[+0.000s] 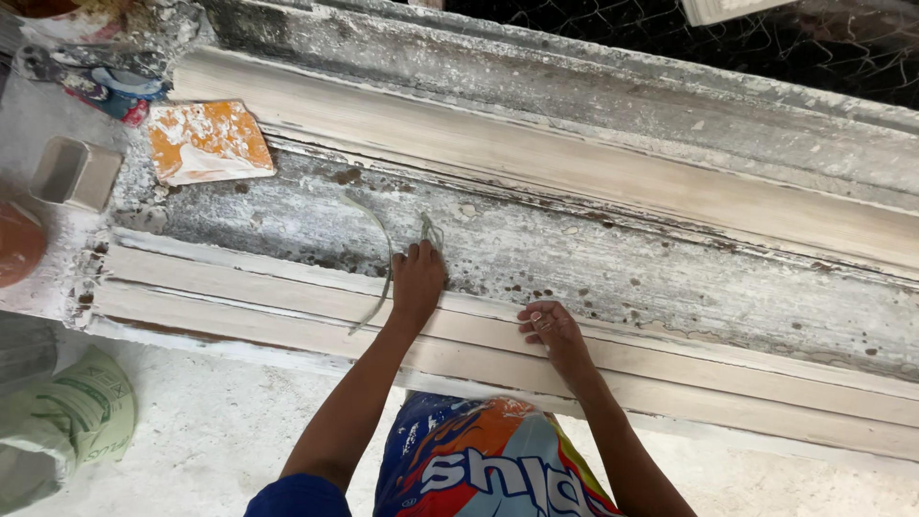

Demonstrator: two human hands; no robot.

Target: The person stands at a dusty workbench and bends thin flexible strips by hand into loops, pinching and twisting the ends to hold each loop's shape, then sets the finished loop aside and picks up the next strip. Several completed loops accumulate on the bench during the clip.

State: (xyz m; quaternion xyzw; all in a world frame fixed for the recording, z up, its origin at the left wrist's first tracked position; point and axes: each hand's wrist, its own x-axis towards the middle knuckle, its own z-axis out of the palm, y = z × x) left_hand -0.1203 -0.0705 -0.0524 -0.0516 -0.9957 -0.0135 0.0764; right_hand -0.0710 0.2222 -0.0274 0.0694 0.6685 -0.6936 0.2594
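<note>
We see a long plaster-crusted moulding bench [670, 278], grey and speckled with dark spots, running from near left to far right above a dusty concrete floor [220, 431]. Our left hand [418, 278] pinches a pale fibre strand [383, 258] against the trough. Our right hand [548, 325] rests on the near cream ledge, fingers curled, holding nothing we can make out. An orange-smeared scraper [206, 141] lies far left.

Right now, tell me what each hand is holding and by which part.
The left hand pinches a thin pale strand of fibre at its upper end. The right hand holds nothing; it rests on the white moulded ledge.
</note>
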